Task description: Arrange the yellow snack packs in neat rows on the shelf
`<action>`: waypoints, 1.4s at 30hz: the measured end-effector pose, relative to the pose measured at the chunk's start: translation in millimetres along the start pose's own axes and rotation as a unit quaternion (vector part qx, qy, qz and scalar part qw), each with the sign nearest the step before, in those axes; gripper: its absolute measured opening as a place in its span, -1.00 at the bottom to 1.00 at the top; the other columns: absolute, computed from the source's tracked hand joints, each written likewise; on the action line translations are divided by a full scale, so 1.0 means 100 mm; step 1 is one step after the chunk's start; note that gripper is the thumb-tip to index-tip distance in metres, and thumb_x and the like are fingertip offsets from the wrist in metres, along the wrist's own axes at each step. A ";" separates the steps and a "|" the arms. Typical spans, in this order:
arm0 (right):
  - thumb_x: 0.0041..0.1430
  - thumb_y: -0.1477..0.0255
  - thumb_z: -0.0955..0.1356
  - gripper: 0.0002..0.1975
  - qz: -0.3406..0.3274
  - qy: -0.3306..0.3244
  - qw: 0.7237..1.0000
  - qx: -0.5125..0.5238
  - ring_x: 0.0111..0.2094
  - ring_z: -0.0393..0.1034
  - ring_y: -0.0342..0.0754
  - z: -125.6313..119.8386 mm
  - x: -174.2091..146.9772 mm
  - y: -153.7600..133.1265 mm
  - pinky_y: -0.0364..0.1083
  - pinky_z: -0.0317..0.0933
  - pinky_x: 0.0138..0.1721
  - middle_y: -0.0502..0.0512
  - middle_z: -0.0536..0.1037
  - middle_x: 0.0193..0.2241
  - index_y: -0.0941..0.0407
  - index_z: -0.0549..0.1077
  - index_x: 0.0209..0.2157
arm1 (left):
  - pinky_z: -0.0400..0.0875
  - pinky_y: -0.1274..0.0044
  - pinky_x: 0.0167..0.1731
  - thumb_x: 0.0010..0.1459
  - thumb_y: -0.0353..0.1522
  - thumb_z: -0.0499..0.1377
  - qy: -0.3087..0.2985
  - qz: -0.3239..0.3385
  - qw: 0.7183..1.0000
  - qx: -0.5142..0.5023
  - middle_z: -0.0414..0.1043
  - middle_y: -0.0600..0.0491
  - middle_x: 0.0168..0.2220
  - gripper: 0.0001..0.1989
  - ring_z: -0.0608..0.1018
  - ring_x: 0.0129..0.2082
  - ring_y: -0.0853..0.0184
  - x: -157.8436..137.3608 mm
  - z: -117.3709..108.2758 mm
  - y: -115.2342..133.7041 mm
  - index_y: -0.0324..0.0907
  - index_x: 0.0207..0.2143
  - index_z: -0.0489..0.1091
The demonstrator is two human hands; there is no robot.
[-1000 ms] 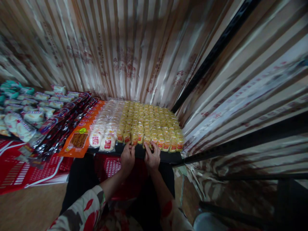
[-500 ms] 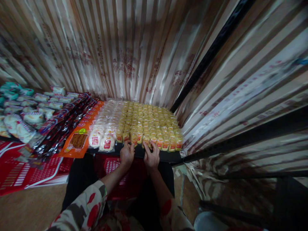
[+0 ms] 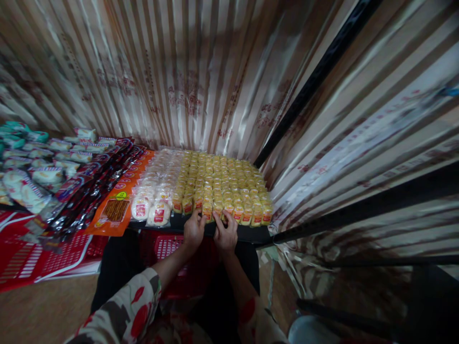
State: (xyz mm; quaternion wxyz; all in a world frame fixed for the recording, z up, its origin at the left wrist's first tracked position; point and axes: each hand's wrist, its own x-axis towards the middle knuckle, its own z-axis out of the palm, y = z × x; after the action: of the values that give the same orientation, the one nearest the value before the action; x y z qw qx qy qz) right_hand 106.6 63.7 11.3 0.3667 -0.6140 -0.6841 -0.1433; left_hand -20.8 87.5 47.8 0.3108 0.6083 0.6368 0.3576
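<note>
Small yellow-wrapped snack packs (image 3: 233,184) stand in tight rows on a black shelf (image 3: 251,233). My left hand (image 3: 194,231) is at their front edge, its thumb and forefinger slightly apart and touching front packs left of the middle. Just to its right, my right hand (image 3: 225,235) rests spread fingertips on neighbouring front packs. One front pack (image 3: 207,210) sits between the two hands. Neither hand has lifted a pack; the undersides of the fingers are hidden. Left of the yellow rows lie clear-wrapped round white snacks (image 3: 158,213) with red labels.
An orange snack bag (image 3: 114,210), dark red glossy packets (image 3: 89,191) and white wrapped packs (image 3: 46,174) fill the shelf leftward. Red baskets (image 3: 68,258) sit below. A striped curtain (image 3: 201,71) hangs behind, with a slanting black post (image 3: 315,81) at right.
My left hand has shifted slightly right along the front row, nearer my right hand. My right hand has barely moved, still touching the packs.
</note>
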 end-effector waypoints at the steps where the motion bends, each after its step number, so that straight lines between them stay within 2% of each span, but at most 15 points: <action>1: 0.15 0.60 0.19 -0.53 0.001 -0.001 1.000 0.000 0.02 0.16 0.00 0.00 0.00 0.00 -0.07 0.30 -0.11 0.13 0.22 0.04 -0.08 0.38 0.03 | 0.27 0.60 -0.46 0.17 -0.32 0.02 0.002 0.002 1.000 -0.003 0.42 0.13 -0.53 -0.76 0.49 -0.51 0.38 0.01 0.01 -0.01 -0.21 -0.13 0.31; 13: 0.16 0.62 0.19 -0.50 -0.011 -0.007 1.000 0.007 0.05 0.14 0.02 -0.02 0.00 -0.01 -0.08 0.29 -0.11 0.13 0.17 0.07 -0.13 0.37 0.04 | 0.28 0.60 -0.48 0.15 -0.28 0.02 0.035 0.021 0.999 -0.024 0.35 0.17 -0.55 -0.81 0.47 -0.53 0.39 0.02 0.08 -0.05 -0.17 -0.22 0.25; 25: 0.16 0.65 0.18 -0.46 -0.021 -0.017 1.000 -0.012 0.07 0.13 0.04 0.01 -0.01 0.02 -0.07 0.28 -0.12 0.10 0.14 0.12 -0.22 0.38 0.00 | 0.26 0.61 -0.47 0.15 -0.33 0.05 0.041 0.012 0.999 0.001 0.38 0.18 -0.52 -0.90 0.48 -0.52 0.41 0.05 0.14 -0.04 -0.14 -0.26 0.22; 37: 0.15 0.66 0.16 -0.47 -0.028 -0.012 0.999 -0.021 0.07 0.15 0.03 0.02 -0.02 0.03 -0.06 0.28 -0.11 0.09 0.14 0.13 -0.19 0.41 -0.02 | 0.29 0.60 -0.44 0.16 -0.35 0.06 0.023 -0.003 1.000 0.003 0.38 0.18 -0.50 -0.87 0.47 -0.49 0.41 -0.04 0.04 0.00 -0.12 -0.21 0.26; 39: 0.14 0.66 0.16 -0.46 -0.027 -0.011 0.999 -0.022 0.07 0.16 0.03 0.01 0.00 0.01 -0.06 0.27 -0.11 0.09 0.14 0.14 -0.18 0.42 -0.02 | 0.30 0.60 -0.42 0.15 -0.36 0.06 0.038 -0.010 0.999 -0.014 0.36 0.19 -0.50 -0.84 0.46 -0.49 0.42 -0.10 -0.02 -0.03 -0.12 -0.18 0.25; 42: 0.15 0.66 0.15 -0.48 -0.028 -0.013 0.999 -0.030 0.06 0.16 0.03 0.00 0.01 -0.01 -0.05 0.27 -0.11 0.12 0.15 0.12 -0.16 0.44 -0.04 | 0.32 0.59 -0.39 0.14 -0.34 0.07 0.112 -0.026 0.993 -0.031 0.32 0.17 -0.45 -0.80 0.41 -0.50 0.43 -0.15 -0.14 -0.09 -0.14 -0.16 0.23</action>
State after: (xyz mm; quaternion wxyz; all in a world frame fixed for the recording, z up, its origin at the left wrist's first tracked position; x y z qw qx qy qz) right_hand 106.1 64.1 12.3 0.3350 -0.6070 -0.7013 -0.1659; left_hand -36.2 71.6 47.6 0.2654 0.5382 0.6717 0.4344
